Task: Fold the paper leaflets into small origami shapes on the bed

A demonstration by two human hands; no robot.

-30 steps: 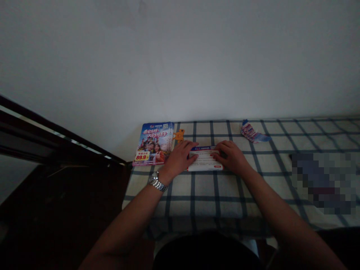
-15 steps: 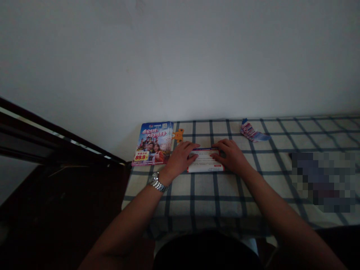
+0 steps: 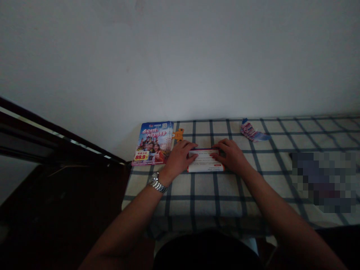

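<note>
**Fig.** Folded leaflet (image 3: 205, 161) lying flat on the checked cloth surface (image 3: 202, 195), toward its left end and nearer the far edge than the near one. The left hand (image 3: 180, 157) is pressing on the leaflet's left end and the right hand (image 3: 232, 155) on its right end. Both are lying palm-down with fingers extended, clasping nothing.

Judged as a creasing step, it is going best with the fingertips bearing along the far long edge from the middle outward. Meanwhile the palms are pinning the layers so that they are not sliding on the soft cloth.

The leaflet's long axis is running left to right, parallel to the far edge. Its printed face is pointing up, with the red-banded margin toward the wall. A flyer stack (image 3: 153, 143) is occupying the far left corner.
</note>
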